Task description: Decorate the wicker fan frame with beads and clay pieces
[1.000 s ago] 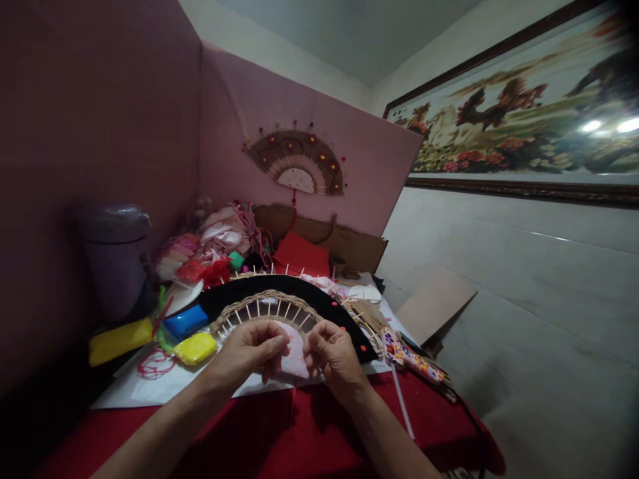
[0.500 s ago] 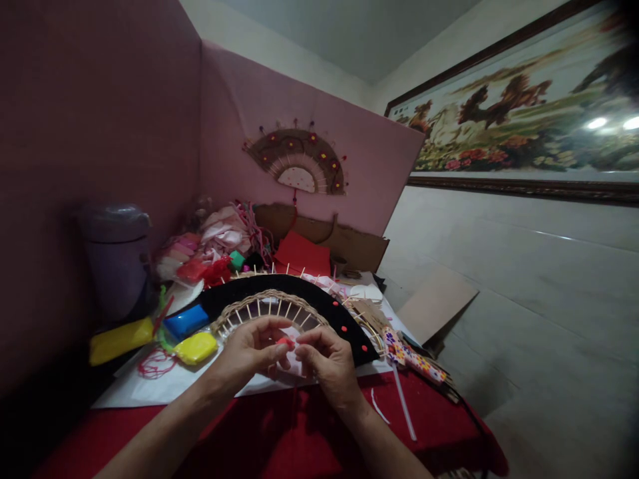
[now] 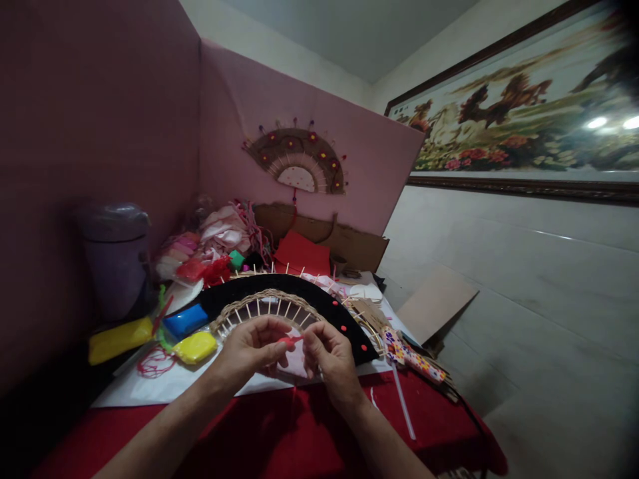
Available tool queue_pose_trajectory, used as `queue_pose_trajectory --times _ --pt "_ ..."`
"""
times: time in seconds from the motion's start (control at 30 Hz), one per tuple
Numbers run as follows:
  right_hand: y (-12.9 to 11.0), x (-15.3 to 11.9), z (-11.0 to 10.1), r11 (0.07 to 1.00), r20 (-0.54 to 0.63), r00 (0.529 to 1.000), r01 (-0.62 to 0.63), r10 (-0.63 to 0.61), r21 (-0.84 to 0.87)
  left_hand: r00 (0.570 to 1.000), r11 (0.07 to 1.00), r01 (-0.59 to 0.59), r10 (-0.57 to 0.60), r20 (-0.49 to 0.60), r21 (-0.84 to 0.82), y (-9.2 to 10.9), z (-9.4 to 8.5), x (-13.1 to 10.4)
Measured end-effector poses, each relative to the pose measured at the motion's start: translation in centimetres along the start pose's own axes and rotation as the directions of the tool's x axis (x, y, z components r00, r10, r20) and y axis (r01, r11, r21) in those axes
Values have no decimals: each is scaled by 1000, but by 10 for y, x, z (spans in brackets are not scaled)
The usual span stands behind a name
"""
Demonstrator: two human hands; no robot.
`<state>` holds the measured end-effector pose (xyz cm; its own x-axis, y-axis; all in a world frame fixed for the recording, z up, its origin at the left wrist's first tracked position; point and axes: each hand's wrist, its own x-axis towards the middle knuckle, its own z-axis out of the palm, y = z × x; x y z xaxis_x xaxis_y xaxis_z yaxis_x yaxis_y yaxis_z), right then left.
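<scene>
A small piece of red clay (image 3: 289, 340) is pinched in the fingers of my left hand (image 3: 259, 346). From it a thin red strand stretches to the fingertips of my right hand (image 3: 327, 356), which are closed on its end. Just beyond both hands lies a black fan (image 3: 294, 287) with a woven inner edge and thin sticks. Three red dots (image 3: 344, 328) sit on its right part. The fan's pale lower piece (image 3: 295, 362) shows between my hands and is partly covered by them.
Yellow packet (image 3: 196, 347), blue packet (image 3: 186, 322) and pink string (image 3: 156, 362) lie on the left. A purple container (image 3: 117, 266) stands behind them. Red sheets (image 3: 302, 253) lie at the back. To the right are a flowered roll (image 3: 414, 358) and a clear stick (image 3: 403, 402).
My right hand has moved slightly right, away from my left hand. The red clay between them is drawn out into a thin strand.
</scene>
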<state>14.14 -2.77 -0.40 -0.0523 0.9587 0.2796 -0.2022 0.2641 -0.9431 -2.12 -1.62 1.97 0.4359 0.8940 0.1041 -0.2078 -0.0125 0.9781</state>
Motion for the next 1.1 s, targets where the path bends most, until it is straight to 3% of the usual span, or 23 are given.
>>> queue_pose_trajectory --times 0.17,0.33,0.67,0.93,1.1 --pt "-2 -1 2 997 63 998 1 4 -79 1000 1000 -10 10 19 11 0 1 0" --pt "-3 -2 3 991 44 999 10 -4 -135 999 999 -24 23 43 28 4 5 -1" --pt "-5 4 -2 975 -176 984 17 22 221 998 999 37 -37 -57 4 0 2 1" --pt "-1 7 -4 950 -88 992 -60 91 306 996 999 41 -40 -76 16 -6 -1 3" --pt "-3 5 -5 973 -43 994 -90 101 212 999 999 29 -28 -35 28 -4 -3 3"
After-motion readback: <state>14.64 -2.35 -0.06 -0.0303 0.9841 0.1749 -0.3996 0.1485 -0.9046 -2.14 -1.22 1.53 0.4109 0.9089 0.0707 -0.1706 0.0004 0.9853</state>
